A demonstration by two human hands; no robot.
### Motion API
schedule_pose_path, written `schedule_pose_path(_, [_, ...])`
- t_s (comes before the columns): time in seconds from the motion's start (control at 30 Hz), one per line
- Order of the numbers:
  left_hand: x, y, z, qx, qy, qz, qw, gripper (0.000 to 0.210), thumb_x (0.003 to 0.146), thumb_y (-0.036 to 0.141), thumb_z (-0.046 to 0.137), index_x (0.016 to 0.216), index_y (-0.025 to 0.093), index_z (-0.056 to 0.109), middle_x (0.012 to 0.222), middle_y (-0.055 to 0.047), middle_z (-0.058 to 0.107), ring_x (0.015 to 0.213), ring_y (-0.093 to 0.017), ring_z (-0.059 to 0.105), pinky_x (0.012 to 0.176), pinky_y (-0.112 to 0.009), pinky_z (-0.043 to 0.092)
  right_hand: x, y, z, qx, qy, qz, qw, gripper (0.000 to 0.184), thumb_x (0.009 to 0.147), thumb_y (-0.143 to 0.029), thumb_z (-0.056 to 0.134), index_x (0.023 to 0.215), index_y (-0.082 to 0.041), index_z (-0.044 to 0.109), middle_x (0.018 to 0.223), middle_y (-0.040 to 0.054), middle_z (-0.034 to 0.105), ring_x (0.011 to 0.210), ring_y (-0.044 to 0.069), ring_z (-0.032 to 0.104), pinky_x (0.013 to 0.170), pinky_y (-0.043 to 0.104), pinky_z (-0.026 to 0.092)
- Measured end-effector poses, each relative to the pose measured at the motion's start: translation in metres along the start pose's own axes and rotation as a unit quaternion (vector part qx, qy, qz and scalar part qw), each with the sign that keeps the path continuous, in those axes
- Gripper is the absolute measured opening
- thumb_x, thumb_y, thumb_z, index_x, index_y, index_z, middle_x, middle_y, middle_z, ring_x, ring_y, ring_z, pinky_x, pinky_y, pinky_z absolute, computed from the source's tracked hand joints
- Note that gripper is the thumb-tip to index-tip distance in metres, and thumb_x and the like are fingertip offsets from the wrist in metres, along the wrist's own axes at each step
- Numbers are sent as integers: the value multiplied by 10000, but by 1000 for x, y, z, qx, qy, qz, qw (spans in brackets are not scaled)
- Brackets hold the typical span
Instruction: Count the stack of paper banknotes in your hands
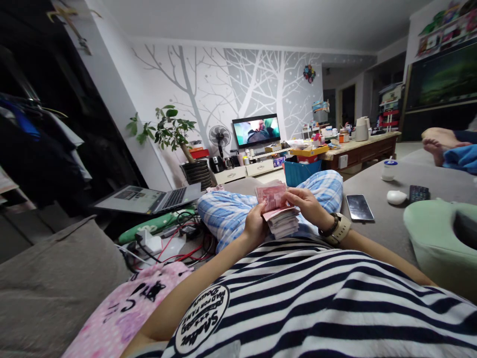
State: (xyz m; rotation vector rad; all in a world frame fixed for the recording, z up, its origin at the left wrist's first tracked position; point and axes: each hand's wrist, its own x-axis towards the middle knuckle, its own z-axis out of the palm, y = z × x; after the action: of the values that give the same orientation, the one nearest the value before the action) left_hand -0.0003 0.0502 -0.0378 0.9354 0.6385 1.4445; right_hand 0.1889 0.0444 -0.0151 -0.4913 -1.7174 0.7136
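Observation:
A thick bundle of red banknotes [281, 221] is held over my lap, its lower edges fanned toward my belly. My left hand [256, 222] grips the bundle from its left side, the thumb lying over the top notes. On the other side, my right hand [303, 203] pinches the upper right part of the raised notes [271, 195] between thumb and fingers. A watch with a pale strap [340, 228] and a dark bracelet are on my right wrist. Blue and white checked trousers [231, 209] cover my crossed legs beneath the notes.
To the left are an open laptop [149, 199], tangled cables [190, 238] and a pink blanket [141, 298]. A phone [359, 207], white mouse [396, 197], remote [419, 193], small jar [389, 170] and green neck pillow [428, 233] lie right. Another person's bare feet [437, 141] rest beyond.

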Motion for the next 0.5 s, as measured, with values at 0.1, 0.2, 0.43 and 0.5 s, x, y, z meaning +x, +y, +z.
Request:
schedule_pose_path(0.1, [-3, 3, 1, 13, 6, -19, 1000, 418, 799, 540, 1049, 924, 205, 831, 886, -113, 899, 1188, -438, 916, 1061, -503, 722, 0, 3, 0, -12, 50, -6, 999, 765, 963, -972, 749, 699, -256, 695, 710, 15, 634, 725, 201, 530, 764, 386, 479])
schedule_pose_path(0.2, [-7, 5, 3, 11, 11, -20, 1000, 417, 792, 542, 1056, 928, 215, 834, 866, -106, 897, 1166, -435, 922, 1049, -508, 724, 3, 9, 0, -6, 122, 22, 992, 769, 876, -983, 834, 679, -278, 599, 669, -14, 560, 689, 190, 495, 726, 375, 486])
schedule_pose_path(0.43, [-8, 5, 1, 33, -17, -3, 999, 321, 701, 388, 1057, 824, 218, 814, 781, -92, 867, 1122, -450, 926, 1029, -506, 722, 9, 20, 3, 15, 155, 77, 985, 808, 688, -1029, 918, 745, -286, 608, 679, -38, 564, 669, 179, 501, 672, 354, 481])
schedule_pose_path(0.5, [-7, 3, -2, 33, -25, -4, 999, 281, 712, 361, 1034, 821, 220, 817, 765, -88, 859, 1133, -455, 924, 1045, -511, 718, 9, 22, 4, 4, 131, 63, 989, 790, 747, -1010, 888, 692, -283, 583, 677, -36, 533, 679, 175, 477, 673, 353, 464])
